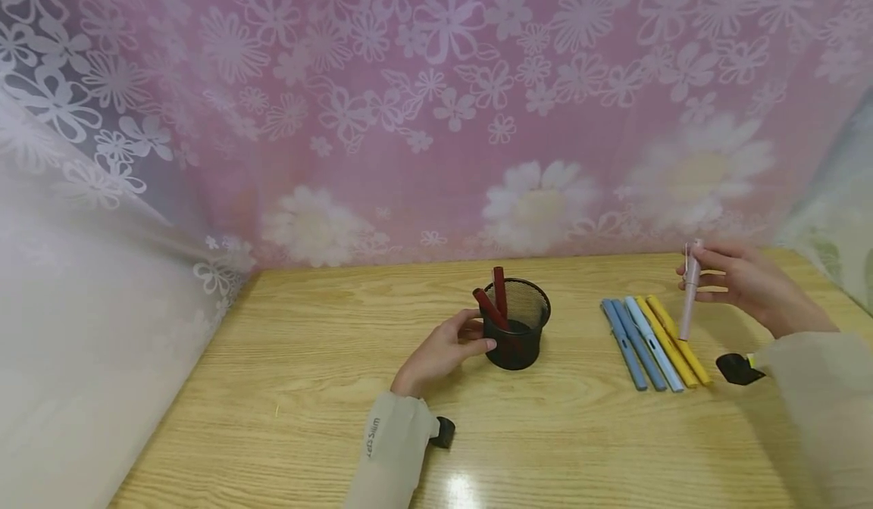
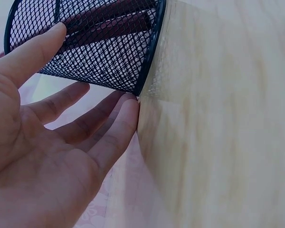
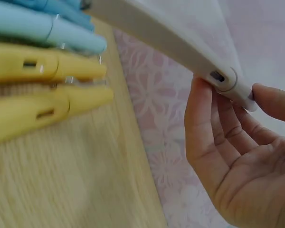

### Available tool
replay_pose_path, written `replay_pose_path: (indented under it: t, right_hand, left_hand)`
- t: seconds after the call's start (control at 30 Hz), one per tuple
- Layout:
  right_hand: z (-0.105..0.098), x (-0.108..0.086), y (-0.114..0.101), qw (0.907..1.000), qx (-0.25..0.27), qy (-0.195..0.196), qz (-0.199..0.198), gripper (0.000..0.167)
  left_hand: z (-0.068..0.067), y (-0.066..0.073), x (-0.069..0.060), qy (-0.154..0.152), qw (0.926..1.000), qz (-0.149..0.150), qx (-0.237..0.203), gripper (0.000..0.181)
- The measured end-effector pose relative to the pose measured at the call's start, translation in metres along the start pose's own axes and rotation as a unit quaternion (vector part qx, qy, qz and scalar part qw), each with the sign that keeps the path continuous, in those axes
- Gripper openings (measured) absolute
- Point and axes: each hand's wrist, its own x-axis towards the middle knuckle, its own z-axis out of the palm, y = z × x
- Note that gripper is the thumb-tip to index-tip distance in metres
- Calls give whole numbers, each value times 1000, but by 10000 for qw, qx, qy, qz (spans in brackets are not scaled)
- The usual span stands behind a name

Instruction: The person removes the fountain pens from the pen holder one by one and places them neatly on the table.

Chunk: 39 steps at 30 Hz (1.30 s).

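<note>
Between right fingers (image 3: 199,118), pink pen (image 1: 690,293)

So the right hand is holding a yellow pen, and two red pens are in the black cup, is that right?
Not quite. The right hand is holding a pale pink pen, not a yellow one; the head view shows it. Two red pens are in the black cup.

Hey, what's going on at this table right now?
Someone's right grip holds up a pale pink pen near five blue and yellow pens lying side by side on the table. Their left grip holds a black mesh cup with two dark red pens inside.
</note>
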Motion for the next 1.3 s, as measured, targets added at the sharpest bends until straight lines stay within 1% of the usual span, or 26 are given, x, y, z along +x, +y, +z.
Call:
replay_pose_path:
  t: [0.03, 0.13, 0.27, 0.33, 0.5, 0.6, 0.63, 0.77, 0.87, 1.07, 1.17, 1.3]
  right_hand:
    - [-2, -1, 0, 9998, -193, 23, 68, 33]
    - [-8, -2, 2, 9981, -555, 94, 237, 36]
    - [-14, -4, 7, 9953, -854, 129, 429, 39]
    - [-16, -5, 10, 9935, -1007, 147, 509, 37]
    - [-20, -5, 15, 9902, -1241, 149, 621, 25]
    - [-21, -4, 17, 9880, -1382, 129, 683, 13]
    - [-21, -4, 19, 9867, -1457, 119, 716, 17]
    - [-22, -5, 25, 9797, -1808, 75, 861, 49]
    - [-21, -5, 29, 9748, -2014, 69, 954, 60]
    - [-18, -4, 30, 9638, -2450, 79, 1046, 67]
    - [-16, -2, 31, 9581, -2646, 74, 1093, 66]
    - [-12, 0, 32, 9529, -2773, 30, 1227, 63]
  left_hand:
    - [0, 0, 0, -10, 10000, 0, -5, 50]
    - [0, 1, 0, -15, 10000, 4, -10, 50]
    - [1, -2, 0, -4, 10000, -10, -1, 50]
    - [2, -3, 0, -1, 10000, -9, 16, 50]
    - [1, -3, 1, -4, 10000, 7, 54, 50]
    - [1, -1, 2, -21, 10000, 25, 77, 49]
    - [1, -1, 2, -33, 9999, 36, 100, 49]
    - [1, -1, 3, -71, 9998, 100, 173, 49]
    - [0, 0, 3, -83, 9997, 108, 191, 50]
    - [-1, 0, 3, -79, 9999, 81, 96, 49]
    - [-1, 1, 3, -84, 9999, 99, 99, 49]
    - [-1, 0, 2, -75, 9999, 113, 72, 49]
